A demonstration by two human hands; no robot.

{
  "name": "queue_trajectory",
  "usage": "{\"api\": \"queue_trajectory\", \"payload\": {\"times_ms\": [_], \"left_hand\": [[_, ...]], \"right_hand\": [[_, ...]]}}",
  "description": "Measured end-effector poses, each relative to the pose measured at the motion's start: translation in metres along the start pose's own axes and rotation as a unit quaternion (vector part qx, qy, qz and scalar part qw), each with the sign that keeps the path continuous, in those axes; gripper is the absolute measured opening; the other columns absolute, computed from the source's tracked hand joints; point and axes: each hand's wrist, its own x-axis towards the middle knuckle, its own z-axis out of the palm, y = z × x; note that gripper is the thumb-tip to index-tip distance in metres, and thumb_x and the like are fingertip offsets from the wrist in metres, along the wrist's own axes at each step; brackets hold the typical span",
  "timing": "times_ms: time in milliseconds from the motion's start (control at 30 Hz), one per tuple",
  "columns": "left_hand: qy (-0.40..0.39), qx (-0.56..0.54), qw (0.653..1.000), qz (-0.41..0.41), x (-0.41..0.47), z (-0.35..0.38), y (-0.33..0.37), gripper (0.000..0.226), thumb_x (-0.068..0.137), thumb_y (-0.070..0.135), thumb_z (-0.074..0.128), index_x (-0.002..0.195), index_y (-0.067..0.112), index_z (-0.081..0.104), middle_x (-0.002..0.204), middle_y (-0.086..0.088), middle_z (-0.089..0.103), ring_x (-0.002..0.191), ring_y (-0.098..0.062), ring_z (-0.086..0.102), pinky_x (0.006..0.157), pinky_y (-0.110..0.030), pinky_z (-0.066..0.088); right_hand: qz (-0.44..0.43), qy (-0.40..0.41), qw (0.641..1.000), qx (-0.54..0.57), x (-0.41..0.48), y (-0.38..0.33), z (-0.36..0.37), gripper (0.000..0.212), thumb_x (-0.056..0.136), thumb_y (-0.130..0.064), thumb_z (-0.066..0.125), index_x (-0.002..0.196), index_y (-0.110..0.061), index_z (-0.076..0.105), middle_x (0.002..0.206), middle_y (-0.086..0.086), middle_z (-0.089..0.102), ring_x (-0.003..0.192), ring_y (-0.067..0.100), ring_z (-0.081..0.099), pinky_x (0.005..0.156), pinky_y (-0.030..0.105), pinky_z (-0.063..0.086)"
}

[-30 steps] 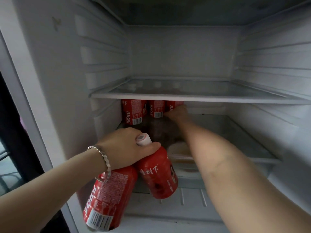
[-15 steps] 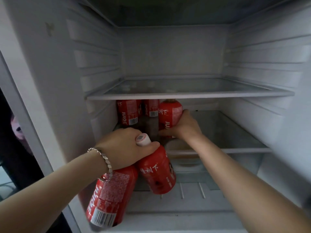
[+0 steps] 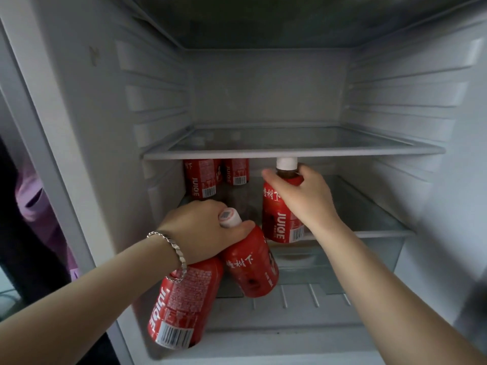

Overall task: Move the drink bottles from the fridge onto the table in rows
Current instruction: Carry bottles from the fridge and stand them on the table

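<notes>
Left hand (image 3: 195,230) fingers clamp two bottles (image 3: 210,280) by necks, lower center; right hand (image 3: 303,196) grips third bottle (image 3: 279,219) to carry more per trip.

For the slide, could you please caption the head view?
Left hand holds two red juice bottles; right hand grips a third at the lower shelf.

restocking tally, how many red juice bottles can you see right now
5. Two hang from the left hand: one lowest, one beside it. One is in the right hand. Two stand at the shelf's back left. More may be hidden.
</notes>
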Motion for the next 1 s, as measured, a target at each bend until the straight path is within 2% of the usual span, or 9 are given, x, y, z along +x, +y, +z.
{"api": "queue_trajectory", "payload": {"times_ms": [100,267,433,567,633,700,767,867,1000], "left_hand": [[-0.002,0.015,1.000,0.001,-0.002,-0.003,0.000,0.057,0.062,0.079,0.037,0.072,0.027,0.059,0.075,0.011,0.065,0.071,-0.009,0.061,0.073,-0.034,0.054],[-0.004,0.024,1.000,0.007,-0.005,-0.009,-0.004,0.055,0.067,0.076,0.041,0.073,0.024,0.060,0.077,0.008,0.065,0.073,-0.010,0.062,0.074,-0.034,0.054],[-0.023,0.035,0.999,0.018,-0.006,-0.012,-0.008,0.054,0.071,0.075,0.042,0.080,0.025,0.061,0.080,0.008,0.066,0.073,-0.009,0.062,0.073,-0.032,0.055],[-0.021,0.043,0.998,0.045,-0.002,-0.010,-0.007,0.055,0.071,0.074,0.042,0.078,0.024,0.062,0.078,0.007,0.066,0.072,-0.010,0.062,0.073,-0.034,0.055],[-0.027,0.041,0.997,0.060,0.001,-0.010,-0.005,0.055,0.072,0.073,0.042,0.078,0.022,0.062,0.078,0.005,0.067,0.072,-0.011,0.063,0.074,-0.034,0.055],[-0.033,0.046,0.996,0.067,0.002,-0.011,-0.002,0.055,0.072,0.073,0.041,0.078,0.022,0.062,0.077,0.006,0.066,0.072,-0.011,0.063,0.074,-0.033,0.055],[-0.023,0.062,0.995,0.071,-0.003,-0.013,0.000,0.056,0.070,0.075,0.038,0.077,0.024,0.060,0.076,0.008,0.065,0.070,-0.009,0.061,0.071,-0.031,0.054],[0.008,0.111,0.992,0.058,-0.024,-0.016,0.001,0.058,0.068,0.079,0.032,0.076,0.027,0.057,0.073,0.012,0.060,0.066,-0.007,0.056,0.058,-0.023,0.044],[0.019,0.169,0.985,-0.001,-0.072,-0.021,0.003,0.052,0.070,0.080,0.029,0.070,0.031,0.047,0.063,0.016,0.049,0.059,-0.004,0.049,0.050,-0.020,0.033]], "right_hand": [[-0.005,0.071,0.997,-0.031,-0.001,-0.001,0.003,0.037,0.078,-0.050,0.062,0.094,-0.018,0.062,0.102,0.004,0.056,0.100,0.026,0.057,0.084,0.037,0.049],[-0.024,0.154,0.987,-0.040,-0.014,-0.002,-0.017,0.026,0.074,-0.040,0.066,0.082,-0.016,0.060,0.088,0.004,0.063,0.075,0.020,0.061,0.059,0.026,0.040],[-0.002,0.221,0.965,-0.138,-0.022,-0.005,-0.044,0.033,0.067,-0.048,0.054,0.076,-0.016,0.054,0.065,-0.004,0.053,0.063,0.024,0.048,0.054,0.025,0.031],[0.100,0.268,0.958,-0.010,-0.029,0.014,-0.065,0.036,0.067,-0.046,0.055,0.069,-0.010,0.055,0.067,0.003,0.058,0.071,0.031,0.057,0.061,0.027,0.042],[0.163,0.256,0.937,0.171,-0.039,0.020,-0.067,0.030,0.077,-0.038,0.063,0.065,-0.011,0.056,0.065,0.003,0.057,0.061,0.022,0.058,0.044,0.018,0.045],[0.204,0.233,0.924,0.223,-0.049,0.024,-0.065,0.028,0.082,-0.033,0.063,0.062,-0.014,0.055,0.061,0.002,0.053,0.052,0.015,0.050,0.030,0.010,0.033],[0.183,0.200,0.949,0.161,-0.059,0.024,-0.062,0.029,0.081,-0.034,0.062,0.061,-0.014,0.057,0.061,0.003,0.055,0.051,0.015,0.051,0.029,0.012,0.033],[0.078,0.122,0.988,-0.051,-0.073,0.010,-0.056,0.034,0.078,-0.042,0.059,0.058,-0.014,0.055,0.061,0.000,0.059,0.058,0.018,0.058,0.043,0.022,0.040],[-0.014,-0.070,0.965,-0.253,-0.092,-0.024,-0.035,0.029,0.078,-0.044,0.059,0.071,-0.016,0.061,0.066,-0.003,0.062,0.061,0.011,0.056,0.047,0.020,0.034]]}}
